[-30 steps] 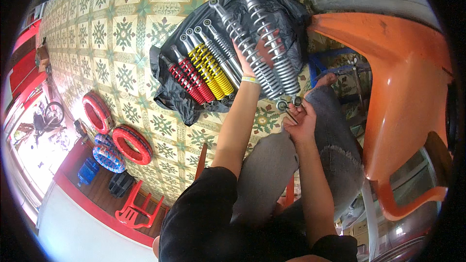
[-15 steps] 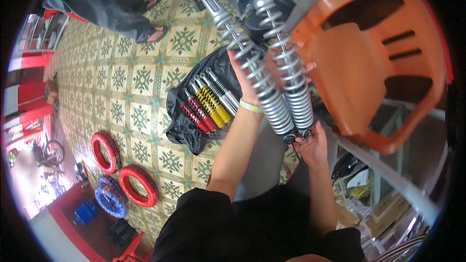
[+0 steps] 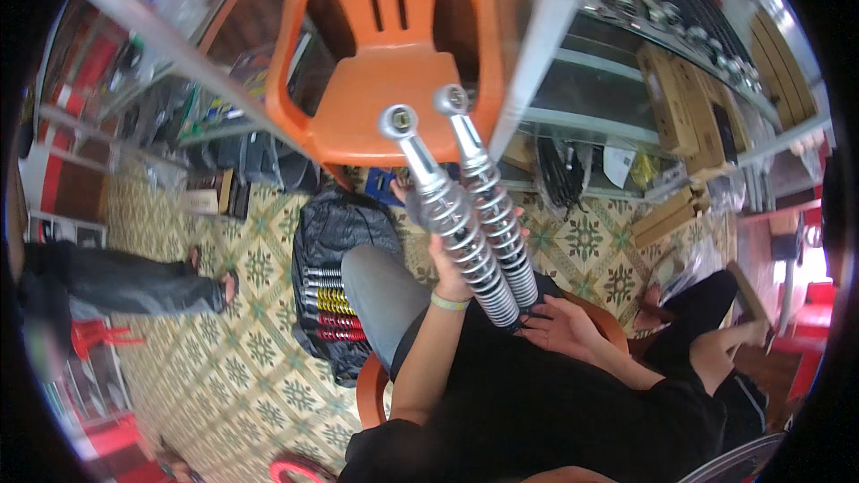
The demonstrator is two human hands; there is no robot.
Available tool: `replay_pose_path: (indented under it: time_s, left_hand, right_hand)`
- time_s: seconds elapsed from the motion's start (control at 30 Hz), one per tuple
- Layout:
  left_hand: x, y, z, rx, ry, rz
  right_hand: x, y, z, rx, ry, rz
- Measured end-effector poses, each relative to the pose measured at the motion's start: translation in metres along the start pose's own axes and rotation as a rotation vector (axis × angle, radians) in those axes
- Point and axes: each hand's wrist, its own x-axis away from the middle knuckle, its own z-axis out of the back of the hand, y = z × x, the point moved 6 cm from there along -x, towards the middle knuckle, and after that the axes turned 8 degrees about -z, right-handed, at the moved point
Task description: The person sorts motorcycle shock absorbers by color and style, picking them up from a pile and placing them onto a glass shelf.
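Observation:
A pair of silver coil-spring shock absorbers (image 3: 470, 237) lies side by side in front of my body, tilted, with the eyelet ends pointing away from me. My left hand (image 3: 449, 273), with a pale band on its wrist, supports them from behind; its fingertips show on either side of the springs. At the black lower ends, my right hand (image 3: 565, 329) grips with its fingers, partly hidden against my dark shirt. More shock absorbers, chrome, yellow (image 3: 324, 297) and red (image 3: 340, 328), rest in a row on a black plastic bag (image 3: 349, 219) on the floor to the left.
An orange plastic chair (image 3: 385, 98) stands straight ahead, just beyond the eyelets. Glass shelves with cardboard boxes (image 3: 667, 107) are at the right. One person's legs (image 3: 125, 277) are at the left, another's bent leg (image 3: 693, 326) at the right. A red ring-shaped bundle (image 3: 300, 470) is below.
My view has swung to the right, bringing the orange chair to the centre. The shock absorbers stay in both hands, now lower and closer to my lap.

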Motion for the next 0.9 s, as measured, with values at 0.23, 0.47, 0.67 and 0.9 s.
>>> replay_pose_path:
  time_s: [0.23,0.47,0.67,0.9]
  left_hand:
    - [-0.024,-0.121,-0.014,0.032,-0.111,0.487]
    - [-0.063,-0.172,0.033,0.091,0.056,0.724]
    - [-0.101,-0.166,0.07,0.167,0.211,0.656]
    - [-0.137,-0.155,0.1,0.174,0.133,0.644]
  right_hand:
    - [0.014,0.016,0.051,-0.447,-0.144,0.041]
    - [-0.001,0.003,0.066,-0.703,-0.221,0.037]
    - [-0.003,-0.039,0.049,-0.555,-0.166,0.202]
    - [-0.026,-0.069,0.029,-0.521,-0.081,0.349]
